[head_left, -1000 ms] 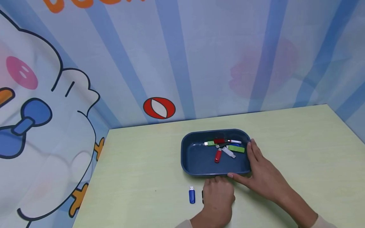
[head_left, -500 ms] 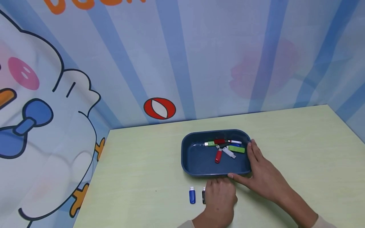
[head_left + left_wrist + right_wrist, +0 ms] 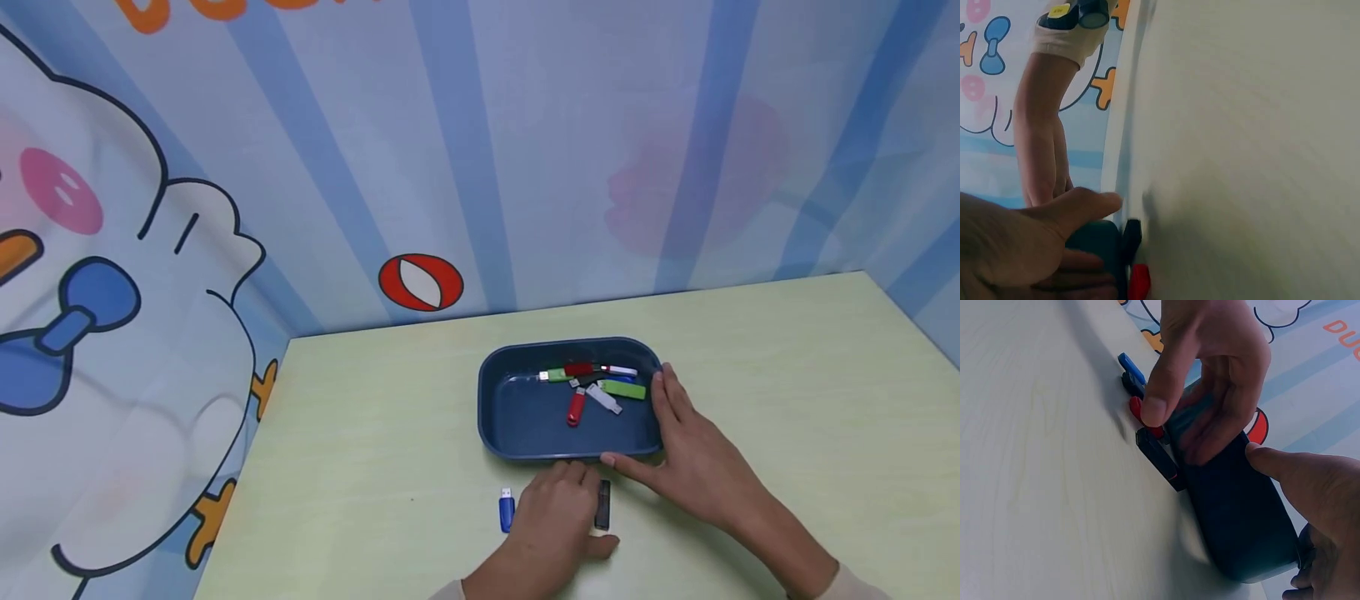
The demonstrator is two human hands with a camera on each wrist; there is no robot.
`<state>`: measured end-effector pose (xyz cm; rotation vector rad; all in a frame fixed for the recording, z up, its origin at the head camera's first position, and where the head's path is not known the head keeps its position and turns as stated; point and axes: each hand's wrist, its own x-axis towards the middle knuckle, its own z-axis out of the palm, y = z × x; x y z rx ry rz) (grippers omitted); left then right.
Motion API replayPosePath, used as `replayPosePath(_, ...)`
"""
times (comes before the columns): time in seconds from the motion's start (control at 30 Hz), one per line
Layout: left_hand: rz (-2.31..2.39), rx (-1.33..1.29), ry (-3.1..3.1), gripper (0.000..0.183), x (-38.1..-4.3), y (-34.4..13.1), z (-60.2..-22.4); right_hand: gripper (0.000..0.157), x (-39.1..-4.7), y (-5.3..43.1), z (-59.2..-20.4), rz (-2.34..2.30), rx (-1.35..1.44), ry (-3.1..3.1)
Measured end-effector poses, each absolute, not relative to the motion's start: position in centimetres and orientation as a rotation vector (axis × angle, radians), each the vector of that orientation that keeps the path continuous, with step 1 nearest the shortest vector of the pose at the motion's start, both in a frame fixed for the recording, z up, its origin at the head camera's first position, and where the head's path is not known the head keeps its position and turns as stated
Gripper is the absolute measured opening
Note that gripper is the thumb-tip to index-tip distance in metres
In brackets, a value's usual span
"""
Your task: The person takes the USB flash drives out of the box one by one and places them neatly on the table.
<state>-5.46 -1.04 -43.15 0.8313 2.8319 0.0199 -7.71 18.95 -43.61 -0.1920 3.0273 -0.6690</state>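
Observation:
My left hand (image 3: 555, 521) hovers just in front of the dark blue tray (image 3: 517, 437), fingers loosely bent, thumb spread away and nothing visible between them. Right of it lies a black USB stick (image 3: 602, 506); to its left lies a blue USB stick (image 3: 507, 512). Under the hand, the right wrist view shows a red USB stick (image 3: 1135, 407) and another black one (image 3: 1132, 383) in the same row. My right hand (image 3: 701, 467) rests against the tray's right end, fingers straight along the side and thumb on the front rim.
Inside the tray, toward its back right, lie several USB sticks, among them a green one (image 3: 624, 389), a red one (image 3: 576, 408) and a white one (image 3: 604, 398). A printed backdrop (image 3: 570, 167) rises behind the pale table (image 3: 360, 467).
My left hand has shifted left and its thumb has spread out. This uncovers the black USB stick on the right and hides the black one beside the blue stick. My right hand stays put.

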Motion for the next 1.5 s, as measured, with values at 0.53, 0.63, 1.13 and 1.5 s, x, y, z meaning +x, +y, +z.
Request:
replayPosePath(0.53,0.016,1.21,2.727,0.043,-6.43,-1.71,-43.87,0.137,-7.77,18.96,-43.49,-0.669,-0.186,3.009)
replayPosePath(0.63,-0.016,1.203,2.754,0.04,-6.27,-1.84,-43.92,0.137,-7.76,18.94,-43.55,-0.67,-0.181,3.009)
replayPosePath(1.13,-0.08,1.195,2.768,0.038,-6.0,-1.86,-43.79,0.137,-7.78,18.89,-43.7,-0.66,-0.172,3.014)
replayPosePath(1.5,-0.127,1.233,2.747,0.048,-5.86,-1.73,-43.2,0.14,-7.85,18.86,-43.77,-0.65,-0.161,3.014)
